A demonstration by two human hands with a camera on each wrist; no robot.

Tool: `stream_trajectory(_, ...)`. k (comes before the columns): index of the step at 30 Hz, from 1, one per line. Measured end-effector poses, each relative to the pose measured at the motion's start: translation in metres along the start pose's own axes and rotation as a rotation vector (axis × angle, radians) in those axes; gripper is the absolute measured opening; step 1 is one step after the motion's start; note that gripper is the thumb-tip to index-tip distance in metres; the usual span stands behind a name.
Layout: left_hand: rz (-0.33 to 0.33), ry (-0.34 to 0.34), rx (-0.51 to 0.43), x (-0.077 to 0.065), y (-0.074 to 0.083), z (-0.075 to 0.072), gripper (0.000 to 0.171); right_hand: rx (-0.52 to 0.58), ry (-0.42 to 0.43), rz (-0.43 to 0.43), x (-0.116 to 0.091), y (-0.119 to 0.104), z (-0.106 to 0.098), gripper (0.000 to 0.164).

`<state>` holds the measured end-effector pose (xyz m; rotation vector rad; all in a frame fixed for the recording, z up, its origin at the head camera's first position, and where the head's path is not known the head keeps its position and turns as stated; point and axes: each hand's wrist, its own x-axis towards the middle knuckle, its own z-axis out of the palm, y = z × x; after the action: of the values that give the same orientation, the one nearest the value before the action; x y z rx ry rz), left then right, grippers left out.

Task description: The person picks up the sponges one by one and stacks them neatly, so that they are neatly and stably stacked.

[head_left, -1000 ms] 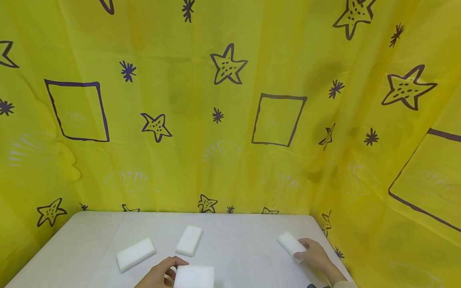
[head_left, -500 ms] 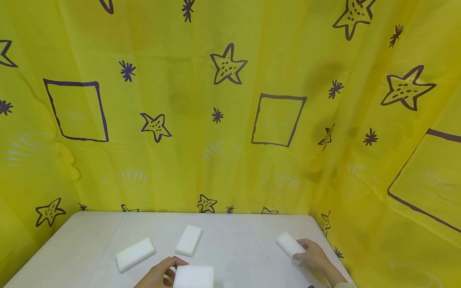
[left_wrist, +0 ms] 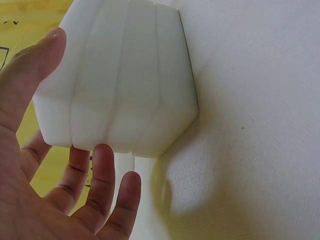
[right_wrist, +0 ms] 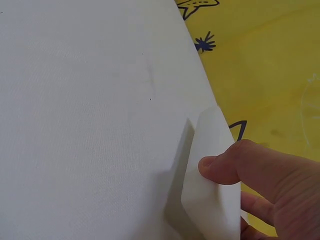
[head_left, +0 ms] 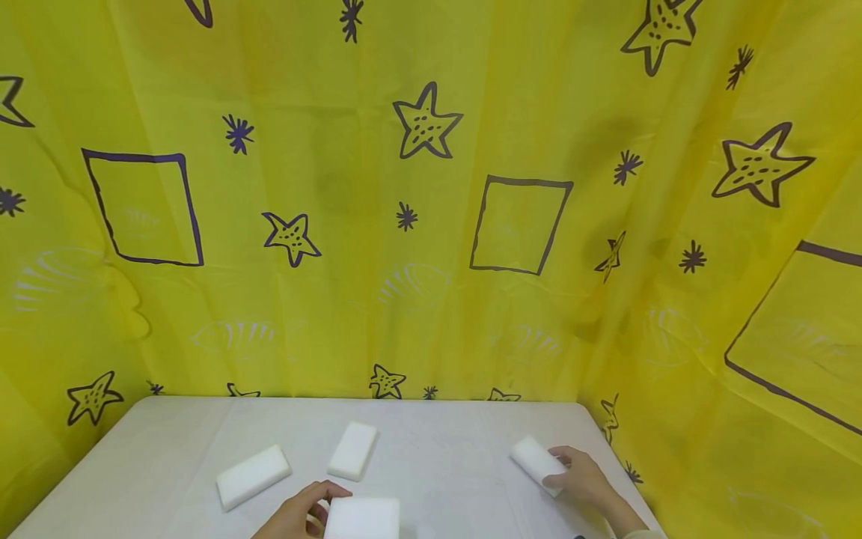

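Note:
At the bottom of the head view my left hand [head_left: 299,515] grips a stack of white sponges [head_left: 364,518] from its left side. The left wrist view shows several layers in that stack [left_wrist: 117,75], standing on the white cloth. There the thumb lies against the outermost layer, and the fingers bend around the other side, partly hidden. Over at the right, my right hand [head_left: 584,477] pinches a single white sponge [head_left: 530,455] by its near end. In the right wrist view the thumb presses on this sponge [right_wrist: 205,135], whose shadow falls beside it.
Two more white sponges lie flat on the table [head_left: 458,442]: one sponge [head_left: 254,477] at the left, another sponge [head_left: 353,451] behind the stack. A yellow curtain [head_left: 350,314] with starfish drawings hangs behind the table and along its sides.
My right hand has shifted slightly to the left with the sponge it pinches. The left hand, the stack and the two lying sponges have stayed in place.

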<state>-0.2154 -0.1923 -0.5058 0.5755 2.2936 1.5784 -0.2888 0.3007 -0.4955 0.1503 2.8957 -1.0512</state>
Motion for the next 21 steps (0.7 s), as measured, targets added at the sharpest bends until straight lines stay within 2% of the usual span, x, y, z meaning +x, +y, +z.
stream_trajectory(8,-0.013,-0.009,0.009,0.001,-0.001,-0.001,0.059,0.021,0.002,-0.021,-0.003,-0.008,0.002,0.063)
stream_trajectory(21,0.009,-0.005,0.006,0.0,0.001,0.0,0.059,0.032,0.012,-0.09,-0.012,-0.032,0.002,0.061)
